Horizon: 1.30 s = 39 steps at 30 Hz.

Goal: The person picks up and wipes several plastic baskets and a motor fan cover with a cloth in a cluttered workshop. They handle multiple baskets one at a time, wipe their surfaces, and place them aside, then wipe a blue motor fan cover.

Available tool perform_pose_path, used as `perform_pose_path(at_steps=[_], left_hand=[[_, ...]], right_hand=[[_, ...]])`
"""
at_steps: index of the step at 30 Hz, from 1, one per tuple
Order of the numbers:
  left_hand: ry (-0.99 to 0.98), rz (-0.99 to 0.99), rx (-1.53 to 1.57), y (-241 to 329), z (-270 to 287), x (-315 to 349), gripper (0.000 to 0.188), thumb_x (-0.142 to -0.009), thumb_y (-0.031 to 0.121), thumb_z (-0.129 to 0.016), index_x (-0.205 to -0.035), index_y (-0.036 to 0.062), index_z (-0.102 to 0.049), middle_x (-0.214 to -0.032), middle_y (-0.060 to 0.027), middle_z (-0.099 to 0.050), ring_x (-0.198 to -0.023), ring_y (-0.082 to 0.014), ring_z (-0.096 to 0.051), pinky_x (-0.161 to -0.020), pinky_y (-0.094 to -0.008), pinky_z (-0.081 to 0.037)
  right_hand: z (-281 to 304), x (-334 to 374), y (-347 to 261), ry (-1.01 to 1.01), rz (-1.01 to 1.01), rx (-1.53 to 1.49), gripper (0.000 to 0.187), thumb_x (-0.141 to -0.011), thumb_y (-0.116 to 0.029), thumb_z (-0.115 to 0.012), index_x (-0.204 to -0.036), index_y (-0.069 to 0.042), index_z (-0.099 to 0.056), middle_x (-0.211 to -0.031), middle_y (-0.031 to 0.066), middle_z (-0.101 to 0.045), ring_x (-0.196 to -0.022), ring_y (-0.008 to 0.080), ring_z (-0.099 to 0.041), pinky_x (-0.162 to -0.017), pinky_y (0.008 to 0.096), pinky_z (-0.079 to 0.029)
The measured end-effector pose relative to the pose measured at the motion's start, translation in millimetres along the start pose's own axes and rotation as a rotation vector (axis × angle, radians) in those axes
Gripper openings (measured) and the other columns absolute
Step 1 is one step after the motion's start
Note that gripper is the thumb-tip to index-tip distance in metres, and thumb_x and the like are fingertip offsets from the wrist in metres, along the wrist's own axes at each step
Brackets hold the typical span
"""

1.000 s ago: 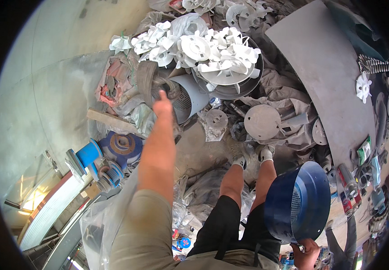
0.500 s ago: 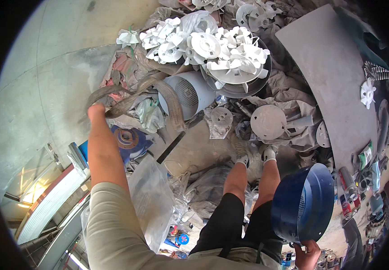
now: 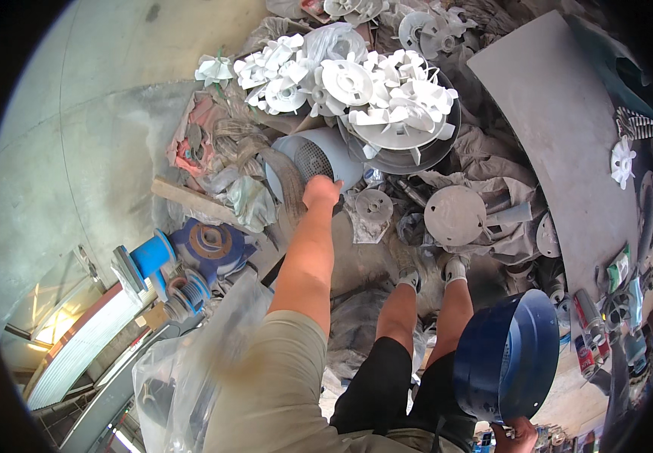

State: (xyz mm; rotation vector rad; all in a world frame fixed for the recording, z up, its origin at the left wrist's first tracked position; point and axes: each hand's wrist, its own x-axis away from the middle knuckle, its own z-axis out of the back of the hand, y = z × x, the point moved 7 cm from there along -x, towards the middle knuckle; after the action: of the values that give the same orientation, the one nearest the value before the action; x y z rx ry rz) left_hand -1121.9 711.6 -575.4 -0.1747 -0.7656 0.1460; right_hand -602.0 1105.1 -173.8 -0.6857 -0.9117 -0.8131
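Observation:
My left hand (image 3: pixel 322 193) is closed at the lower rim of a light grey perforated fan cover (image 3: pixel 351 160), its fingers partly hidden. The cover lies on its side on the floor, its open end towards the left. A worn brown fabric strap (image 3: pixel 289 181) runs across that opening, just left of the hand. At lower right, my right hand (image 3: pixel 515 436) is closed on the rim of a dark blue fan cover (image 3: pixel 481 359) and holds it beside my leg, tilted, with its hollow inside facing right.
White plastic fan impellers (image 3: pixel 402 113) heap over a dark round pan beyond the grey cover. A grey disc (image 3: pixel 455 216) lies to the right, near a curved grey sheet (image 3: pixel 553 113). At left are a wooden strip (image 3: pixel 198 202), a blue flanged casting (image 3: pixel 209 241), a blue spool (image 3: pixel 151 255) and plastic film (image 3: pixel 247 332).
My left hand has moved right, from the strap's far left end to the grey cover's rim. The strap's left part has shifted, uncovering the wooden strip. My right hand keeps the blue cover.

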Motion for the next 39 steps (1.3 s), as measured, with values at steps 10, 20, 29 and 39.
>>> perform_pose_path(at_steps=[10,20,29,39], left_hand=[[0.187,-0.295,-0.208,-67,31,-5,0.044,-0.096,0.044,-0.064,-0.096,0.0034,-0.079,-0.118,-0.0176,-0.071,-0.114,-0.0353,-0.064,-0.099,-0.0436,-0.051],[0.01,-0.339,-0.047,-67,26,-32,0.051,-0.092,0.048,-0.068,-0.086,-0.0029,-0.074,-0.099,-0.0246,-0.072,-0.1,-0.0415,-0.066,-0.091,-0.0465,-0.051],[-0.106,-0.234,0.043,-73,26,-33,0.059,-0.083,0.053,-0.077,-0.091,-0.0056,-0.074,-0.101,-0.027,-0.072,-0.103,-0.0384,-0.068,-0.092,-0.0435,-0.052],[0.04,-0.318,-0.298,-77,30,-40,0.063,-0.09,0.052,-0.069,-0.11,-0.0076,-0.071,-0.122,-0.0286,-0.065,-0.117,-0.0425,-0.061,-0.104,-0.0451,-0.047]], right_hand=[[-18,4,22,-0.154,-0.222,0.023,0.054,-0.091,-0.058,-0.07,-0.118,-0.012,-0.075,-0.118,0.0197,-0.073,-0.109,0.0399,-0.068,-0.096,0.0477,-0.053],[-22,-2,13,0.215,0.057,-0.236,0.028,-0.062,0.001,-0.089,-0.078,-0.004,-0.068,-0.078,0.0159,-0.071,-0.074,0.0331,-0.071,-0.065,0.0379,-0.052],[-17,-4,-2,0.195,0.072,-0.24,0.026,-0.064,-0.002,-0.089,-0.078,-0.005,-0.067,-0.077,0.0136,-0.07,-0.072,0.0333,-0.07,-0.063,0.0383,-0.052],[-21,-11,-8,0.173,0.109,-0.137,0.021,-0.066,-0.009,-0.089,-0.077,-0.009,-0.071,-0.074,0.0102,-0.069,-0.069,0.034,-0.068,-0.06,0.0419,-0.052]])
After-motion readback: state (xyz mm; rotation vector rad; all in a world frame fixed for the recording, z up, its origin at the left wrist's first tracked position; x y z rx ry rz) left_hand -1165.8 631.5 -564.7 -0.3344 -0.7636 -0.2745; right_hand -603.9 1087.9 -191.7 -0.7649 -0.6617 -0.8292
